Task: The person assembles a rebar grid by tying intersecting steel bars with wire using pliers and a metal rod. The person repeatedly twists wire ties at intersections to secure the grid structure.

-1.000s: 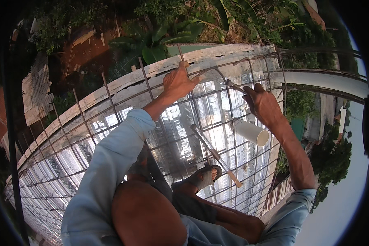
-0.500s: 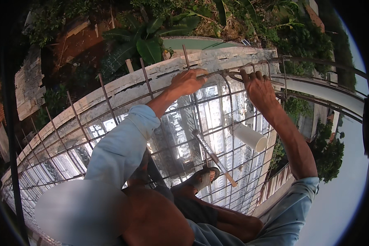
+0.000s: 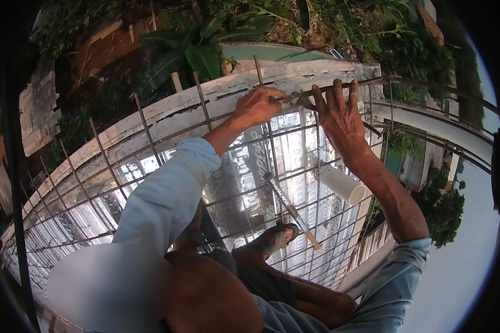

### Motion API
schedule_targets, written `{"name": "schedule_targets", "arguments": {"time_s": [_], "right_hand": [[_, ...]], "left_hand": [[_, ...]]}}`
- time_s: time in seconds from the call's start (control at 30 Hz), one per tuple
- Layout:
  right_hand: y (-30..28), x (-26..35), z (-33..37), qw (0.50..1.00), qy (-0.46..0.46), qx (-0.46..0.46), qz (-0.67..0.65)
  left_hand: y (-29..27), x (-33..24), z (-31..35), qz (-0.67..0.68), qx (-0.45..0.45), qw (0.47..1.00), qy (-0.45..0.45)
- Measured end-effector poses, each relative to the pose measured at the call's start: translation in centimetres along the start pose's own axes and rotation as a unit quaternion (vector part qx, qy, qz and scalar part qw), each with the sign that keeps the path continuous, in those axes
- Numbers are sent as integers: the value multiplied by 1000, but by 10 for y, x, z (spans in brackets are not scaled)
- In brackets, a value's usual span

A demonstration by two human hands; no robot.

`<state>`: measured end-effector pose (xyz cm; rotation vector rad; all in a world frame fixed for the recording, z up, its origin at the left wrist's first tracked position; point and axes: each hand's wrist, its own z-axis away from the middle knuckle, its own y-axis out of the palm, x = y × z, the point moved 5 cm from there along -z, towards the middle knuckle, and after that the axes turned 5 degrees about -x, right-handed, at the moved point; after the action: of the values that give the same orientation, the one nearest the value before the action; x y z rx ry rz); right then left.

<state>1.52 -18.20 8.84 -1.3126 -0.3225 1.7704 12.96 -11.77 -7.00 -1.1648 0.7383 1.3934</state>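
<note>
My left hand (image 3: 256, 106) is at the top edge of a steel bar grid, its thumb and fingertips pinched together at a bar. What sits between those fingertips is too small to make out. Close by on the right, my right hand (image 3: 340, 122) has its fingers stretched and spread over a long dark bar (image 3: 372, 81). Between the two hands lies a dark metal piece (image 3: 304, 101), possibly the jaws of a hand tool; its far part is hidden by my right hand. Thinner rebar (image 3: 272, 150) crosses below both hands.
A wooden-handled hammer (image 3: 292, 211) lies on the grid beside my sandalled foot (image 3: 278, 238). To its right rests a white plastic pipe (image 3: 343, 185). Shiny corrugated sheets (image 3: 244, 166) lie under the bars. Upright bar ends (image 3: 144, 119) line the concrete edge (image 3: 178, 111), with plants beyond.
My right hand's fingers have gone from curled around the dark metal piece to spread out. My left fingers, stretched before, are now drawn into a pinch. The hammer and pipe stay put.
</note>
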Motion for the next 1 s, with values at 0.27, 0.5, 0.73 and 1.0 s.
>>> {"name": "schedule_targets", "arguments": {"time_s": [0.27,0.5,0.73,1.0], "right_hand": [[3,20,-11,999,4,21,37],[-4,23,-21,996,-16,77,37],[-9,28,-21,996,-56,52,50],[-19,26,-27,988,-123,22,92]], "left_hand": [[-2,-2,4,0,26,1000,14],[-2,6,2,-25,-6,999,36],[-5,-3,6,-6,39,999,-28],[-7,-3,7,-27,38,998,-34]]}}
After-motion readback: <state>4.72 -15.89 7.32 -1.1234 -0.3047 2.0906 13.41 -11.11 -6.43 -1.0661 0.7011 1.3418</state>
